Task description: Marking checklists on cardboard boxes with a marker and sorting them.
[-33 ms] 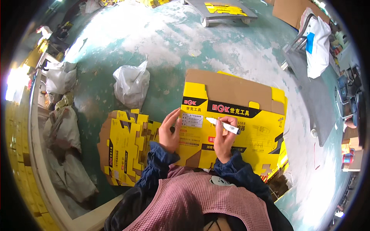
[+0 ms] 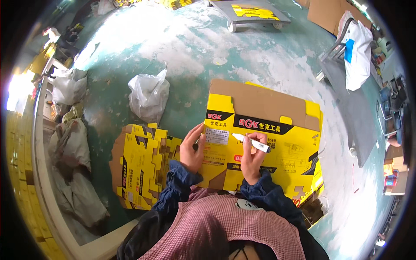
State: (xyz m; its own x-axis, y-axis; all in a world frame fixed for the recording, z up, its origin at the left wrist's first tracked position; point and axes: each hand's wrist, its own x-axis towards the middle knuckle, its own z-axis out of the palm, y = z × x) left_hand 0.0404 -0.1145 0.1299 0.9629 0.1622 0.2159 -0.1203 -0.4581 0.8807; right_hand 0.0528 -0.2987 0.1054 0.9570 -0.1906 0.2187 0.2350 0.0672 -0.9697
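A flat yellow, black and brown cardboard box blank [image 2: 277,143] lies in front of me on top of others. My left hand [image 2: 192,149] rests at its left edge, fingers stretched out beside a small white printed label [image 2: 216,135] and holding nothing. In my right hand [image 2: 251,162] is a white marker pen [image 2: 256,143], gripped between thumb and fingers. Its tip points left, just right of the label; whether it touches the cardboard I cannot tell. A small dark pen mark shows at the label's right side.
A second stack of box blanks [image 2: 141,169] lies to the left. Beyond it stands a whitish plastic bag [image 2: 148,96] on the worn green floor. A grey flatbed trolley [image 2: 255,8] is at the far side, another cart [image 2: 353,112] at right with a white bag [image 2: 359,56] hanging on its handle.
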